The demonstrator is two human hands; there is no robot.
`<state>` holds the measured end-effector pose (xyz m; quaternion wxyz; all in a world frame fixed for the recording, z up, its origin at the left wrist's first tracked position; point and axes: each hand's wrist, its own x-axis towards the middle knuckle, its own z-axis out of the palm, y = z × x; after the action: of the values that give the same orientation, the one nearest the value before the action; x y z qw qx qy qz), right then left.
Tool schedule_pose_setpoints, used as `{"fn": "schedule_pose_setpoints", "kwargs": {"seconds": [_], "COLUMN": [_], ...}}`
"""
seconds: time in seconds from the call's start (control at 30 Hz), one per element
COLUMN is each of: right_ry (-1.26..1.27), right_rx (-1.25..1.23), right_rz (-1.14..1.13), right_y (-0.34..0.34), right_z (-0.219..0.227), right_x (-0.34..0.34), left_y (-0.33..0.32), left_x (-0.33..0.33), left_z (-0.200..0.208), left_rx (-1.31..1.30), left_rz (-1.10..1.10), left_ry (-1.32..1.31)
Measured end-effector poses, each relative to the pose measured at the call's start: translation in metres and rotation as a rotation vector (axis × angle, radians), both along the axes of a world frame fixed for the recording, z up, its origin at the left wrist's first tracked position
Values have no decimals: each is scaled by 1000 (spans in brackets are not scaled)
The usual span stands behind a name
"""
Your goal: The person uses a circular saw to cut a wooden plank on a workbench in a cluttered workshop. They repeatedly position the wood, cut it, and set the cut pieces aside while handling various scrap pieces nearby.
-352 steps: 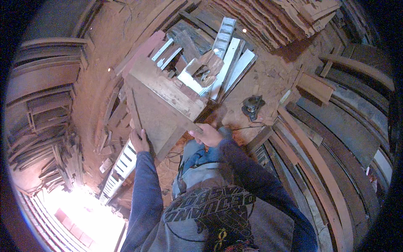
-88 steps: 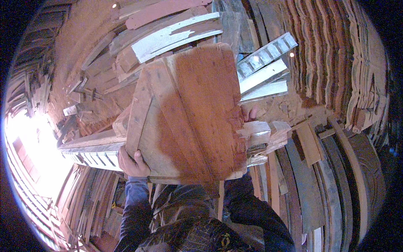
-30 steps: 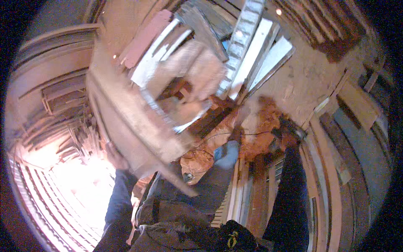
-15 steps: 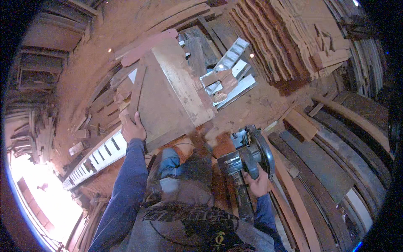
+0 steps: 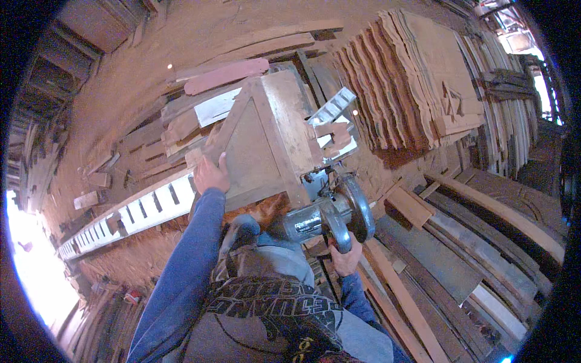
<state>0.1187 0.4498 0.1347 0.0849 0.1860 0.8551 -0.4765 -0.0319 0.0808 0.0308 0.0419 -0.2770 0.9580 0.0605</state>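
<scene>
My left hand (image 5: pixel 211 175) grips the near left corner of a flat brown wooden panel (image 5: pixel 249 163), its thumb pointing up along a narrow wooden strip (image 5: pixel 230 124) on the panel. A paler, worn board (image 5: pixel 284 118) lies along the panel's right side. In my right hand (image 5: pixel 347 257) is the handle of a dark circular saw (image 5: pixel 308 221). The saw is at the panel's near right corner, its round guard on the right; whether the blade touches wood is hidden.
White slotted rail (image 5: pixel 139 212) runs left from the panel. Wood offcuts (image 5: pixel 178 130) and a pinkish board (image 5: pixel 227 75) lie beyond it. Stacked wavy-edged boards (image 5: pixel 387 78) stand far right, long planks (image 5: pixel 448 260) near right. A metal piece (image 5: pixel 333 106) sits behind the saw.
My right hand has brought the circular saw left and forward, up to the panel's near right corner. My left hand keeps its grip on the panel. The whole view has shifted.
</scene>
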Motion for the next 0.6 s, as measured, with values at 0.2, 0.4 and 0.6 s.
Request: {"fn": "schedule_pose_setpoints", "kwargs": {"seconds": [0.2,0.4,0.6], "right_ry": [34,-46,16], "right_rx": [-129,-184,-178], "right_rz": [104,28,102], "right_y": [-6,-4,-9], "right_z": [-26,-41,-38], "right_x": [4,6,-1], "left_y": [-3,-5,-7], "left_x": [2,5,9], "left_z": [2,7,7], "left_rx": [66,101,65], "left_rz": [10,-17,-36], "left_ry": [7,43,94]}}
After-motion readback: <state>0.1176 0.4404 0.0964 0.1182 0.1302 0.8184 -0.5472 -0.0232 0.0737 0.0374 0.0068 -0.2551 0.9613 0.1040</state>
